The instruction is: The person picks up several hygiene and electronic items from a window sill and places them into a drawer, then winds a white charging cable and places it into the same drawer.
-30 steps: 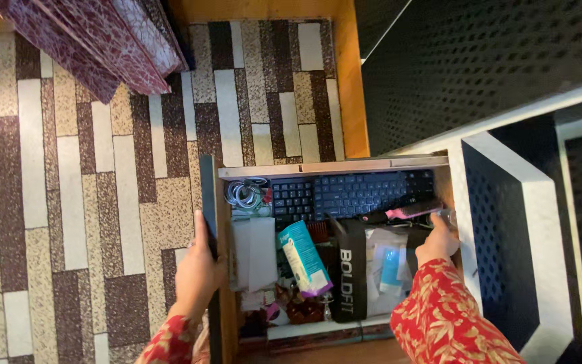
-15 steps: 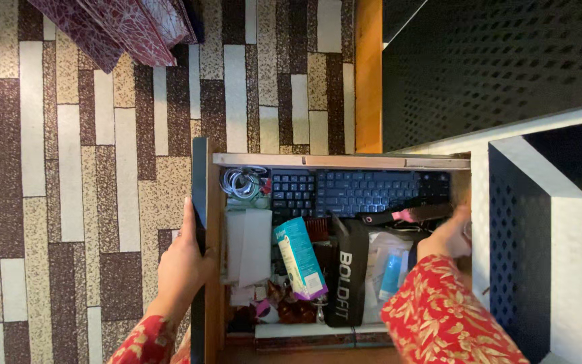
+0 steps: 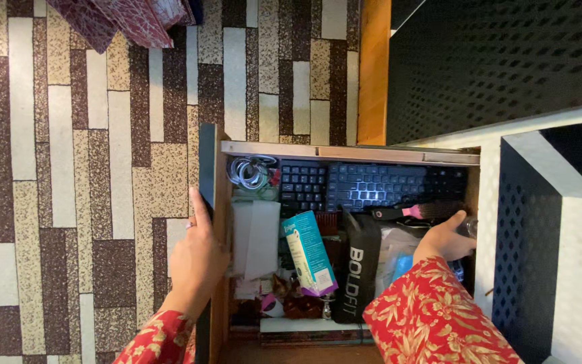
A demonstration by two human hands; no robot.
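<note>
I look down into an open wooden drawer (image 3: 345,153) crammed with items. My left hand (image 3: 197,259) grips the drawer's dark front panel (image 3: 206,168) at its left side. My right hand (image 3: 444,237) reaches into the drawer's right end, fingers curled around something small and partly hidden by the drawer's side, just below a black and pink hairbrush (image 3: 415,211). A black keyboard (image 3: 365,185) lies along the far side. A teal box (image 3: 310,253) and a black strap-like pouch (image 3: 357,269) lie in the middle. Both sleeves are red with a floral print.
Coiled white cable (image 3: 250,172) sits in the drawer's far left corner, white paper (image 3: 256,236) below it. A black perforated cabinet with white edges (image 3: 547,202) stands to the right. Patterned tile floor (image 3: 69,168) spreads left; dark red patterned fabric (image 3: 129,20) hangs at the top.
The view has shifted slightly, with the drawer now lower in frame. My right hand has slid a little further toward the drawer's right side. My left hand stays on the front panel.
</note>
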